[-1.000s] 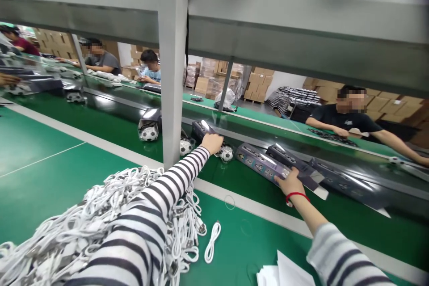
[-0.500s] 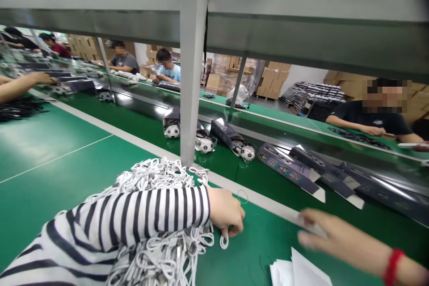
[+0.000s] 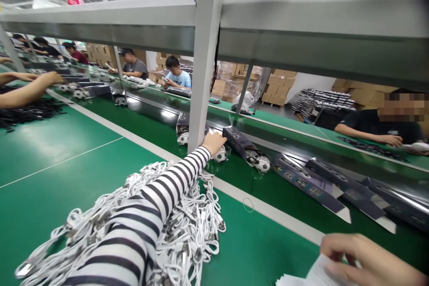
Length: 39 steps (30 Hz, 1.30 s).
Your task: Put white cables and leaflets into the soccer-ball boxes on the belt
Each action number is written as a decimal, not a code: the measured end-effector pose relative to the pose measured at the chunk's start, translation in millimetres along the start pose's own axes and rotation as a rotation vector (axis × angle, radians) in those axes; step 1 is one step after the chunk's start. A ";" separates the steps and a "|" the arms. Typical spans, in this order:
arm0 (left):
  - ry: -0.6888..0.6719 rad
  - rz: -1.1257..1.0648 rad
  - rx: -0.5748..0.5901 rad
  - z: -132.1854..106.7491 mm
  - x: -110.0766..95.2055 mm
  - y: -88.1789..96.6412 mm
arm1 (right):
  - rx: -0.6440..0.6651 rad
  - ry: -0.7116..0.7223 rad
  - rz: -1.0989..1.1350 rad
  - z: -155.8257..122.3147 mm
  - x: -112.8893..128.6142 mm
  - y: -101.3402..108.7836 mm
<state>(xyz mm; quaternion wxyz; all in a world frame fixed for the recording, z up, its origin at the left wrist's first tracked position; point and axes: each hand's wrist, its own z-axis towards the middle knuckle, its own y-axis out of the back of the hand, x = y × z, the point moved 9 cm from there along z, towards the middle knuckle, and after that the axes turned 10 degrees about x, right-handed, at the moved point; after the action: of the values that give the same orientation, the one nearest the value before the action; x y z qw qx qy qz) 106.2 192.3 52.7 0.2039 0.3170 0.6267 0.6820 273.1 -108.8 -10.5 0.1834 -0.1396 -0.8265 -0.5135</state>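
My left hand [image 3: 215, 143], in a black-and-white striped sleeve, reaches over the conveyor beside the grey post. Its fingers are closed at a dark box, above a small football-patterned ball [image 3: 220, 154]; what they hold is hidden. Under my forearm spreads a heap of white USB cables [image 3: 187, 228], looped in bundles. At the lower right, my right hand [image 3: 360, 257] pinches a folded white paper [image 3: 318, 272] at the stack near the bottom edge. An open dark box [image 3: 239, 143] with a wrapped football-patterned ball [image 3: 262, 164] at its end lies right of my left hand.
The grey post [image 3: 204, 62] rises from the table edge to an overhead shelf [image 3: 117, 13]. More dark boxes [image 3: 311, 183] lie along the green conveyor. A co-worker's hands [image 3: 50, 79] are over black cables at left; other people sit across the line.
My left hand has gone from the cable heap, where it pinched a white cable, up and forward to the box by the post. My right hand has moved down to the white papers.
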 end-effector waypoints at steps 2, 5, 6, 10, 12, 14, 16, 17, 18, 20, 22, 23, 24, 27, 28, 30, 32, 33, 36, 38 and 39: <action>0.065 -0.020 0.059 5.1 1.4 -8.8 | -0.018 0.011 -0.032 10.3 4.9 35.2; 0.119 -0.021 0.089 9.2 -1.7 -14.2 | -0.361 0.015 -0.196 31.0 0.9 107.2; 0.125 -0.021 0.099 10.0 -2.6 -15.9 | -0.512 -0.004 -0.289 37.9 -1.3 127.5; 0.102 -0.026 0.154 10.4 -2.4 -25.7 | -0.647 -0.106 -0.570 102.3 -13.4 140.0; 0.081 -0.027 0.156 8.0 -1.7 -26.0 | -0.548 -0.150 -0.584 145.7 -22.1 124.5; 0.057 -0.020 0.111 1.6 -3.9 -18.1 | -0.492 -0.173 -0.559 179.7 -27.1 112.5; 0.024 -0.014 0.053 -12.3 -11.2 -6.6 | -0.474 -0.154 -0.535 198.9 -27.9 107.2; -0.017 -0.024 0.050 -22.6 -18.6 -3.5 | -0.471 -0.145 -0.525 201.8 -29.3 106.8; -0.088 -0.047 0.080 -35.3 -29.4 -4.4 | -0.472 -0.135 -0.515 199.8 -31.9 107.2; -0.334 -0.107 0.235 -70.1 -61.3 -17.8 | -0.469 -0.092 -0.505 183.9 -40.5 106.3; -0.580 -0.120 0.407 -113.0 -90.2 -36.6 | -0.441 -0.020 -0.544 159.7 -51.9 99.6; -0.621 -0.103 0.442 -128.8 -96.3 -43.5 | -0.427 0.005 -0.588 147.5 -58.8 95.2; -0.627 -0.077 0.459 -139.6 -98.7 -48.7 | -0.417 0.009 -0.648 137.2 -66.4 91.7; -0.586 0.001 0.533 -148.0 -97.1 -58.9 | -0.439 -0.076 -0.840 126.6 -87.0 93.4; -0.596 0.026 0.586 -147.3 -97.3 -61.6 | -0.442 -0.099 -0.881 131.6 -90.3 97.1; -0.634 0.062 0.670 -143.2 -97.7 -63.5 | -0.396 -0.105 -0.926 153.0 -90.9 105.1; -0.655 0.044 0.675 -137.1 -96.5 -60.6 | -0.269 -0.067 -0.938 180.9 -88.0 109.4; -0.669 0.015 0.664 -135.4 -95.5 -59.2 | -0.195 -0.042 -0.941 193.0 -86.9 110.2; -0.672 -0.087 0.639 -134.3 -87.7 -60.8 | -0.030 0.012 -0.945 211.4 -90.5 110.5; -0.686 -0.117 0.646 -137.1 -83.7 -64.2 | 0.025 0.034 -0.941 210.6 -98.7 110.0; -0.701 -0.124 0.646 -138.6 -83.4 -64.4 | 0.036 0.044 -0.928 208.2 -102.8 110.3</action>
<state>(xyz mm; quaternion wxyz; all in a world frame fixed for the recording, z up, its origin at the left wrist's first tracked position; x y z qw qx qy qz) 62.9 43.9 -27.3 0.3343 0.5370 0.7179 0.2908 378.0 122.0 -52.8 -0.0457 0.2593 -0.8063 -0.5297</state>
